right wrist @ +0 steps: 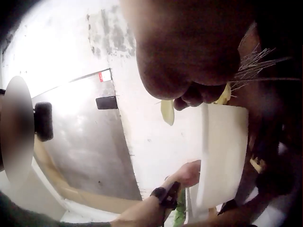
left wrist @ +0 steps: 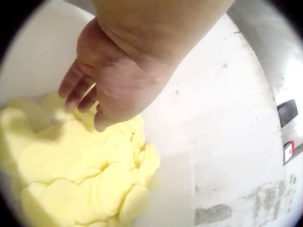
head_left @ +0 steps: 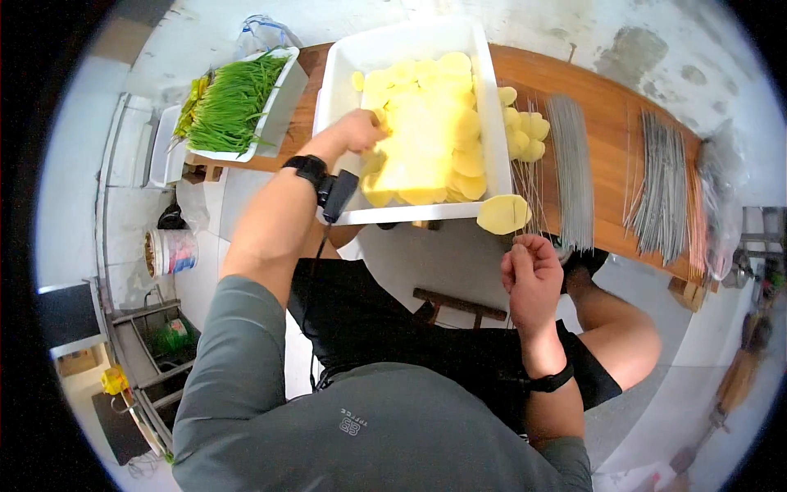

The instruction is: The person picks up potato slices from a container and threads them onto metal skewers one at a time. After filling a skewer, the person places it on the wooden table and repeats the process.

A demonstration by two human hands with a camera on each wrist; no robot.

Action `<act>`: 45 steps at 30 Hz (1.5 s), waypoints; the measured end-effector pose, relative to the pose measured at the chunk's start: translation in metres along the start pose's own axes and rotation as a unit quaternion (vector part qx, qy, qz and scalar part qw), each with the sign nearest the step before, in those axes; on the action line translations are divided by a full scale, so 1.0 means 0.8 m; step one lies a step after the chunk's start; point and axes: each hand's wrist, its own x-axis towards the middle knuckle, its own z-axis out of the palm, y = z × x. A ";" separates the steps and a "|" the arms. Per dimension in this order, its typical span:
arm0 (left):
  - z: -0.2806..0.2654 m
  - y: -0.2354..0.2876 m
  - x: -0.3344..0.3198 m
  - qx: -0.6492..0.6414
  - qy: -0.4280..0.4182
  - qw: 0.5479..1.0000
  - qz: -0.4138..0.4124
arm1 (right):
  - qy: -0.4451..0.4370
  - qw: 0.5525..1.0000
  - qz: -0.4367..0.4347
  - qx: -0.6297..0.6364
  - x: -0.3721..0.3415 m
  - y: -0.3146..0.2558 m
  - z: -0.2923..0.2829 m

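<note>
Pale yellow potato slices (head_left: 422, 139) lie heaped in a white tub (head_left: 410, 41). Over the left side of the heap is my left hand (head_left: 358, 131). In the left wrist view its loosely bent fingers (left wrist: 71, 85) hang down at the slices (left wrist: 71, 151), with nothing visible held between them. By the tub's near right corner, my right hand (head_left: 534, 271) pinches a thin metal skewer between thumb and fingers. A single potato slice (head_left: 502, 215) is threaded on that skewer, just above the fingertips. The right wrist view shows this slice (right wrist: 167, 112) beyond the darkened hand.
Right of the tub, filled skewers with potato slices (head_left: 525, 135) lie on the wooden bench (head_left: 611, 164). Bundles of bare metal skewers (head_left: 571, 172) and a plastic bag (head_left: 721, 197) follow further right. Green chives (head_left: 234, 102) fill a white container at left. A bucket (head_left: 172, 252) stands lower left.
</note>
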 end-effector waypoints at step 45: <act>-0.011 0.007 -0.043 -0.386 0.100 0.893 0.209 | -0.008 0.999 0.021 -0.041 -0.004 0.014 0.009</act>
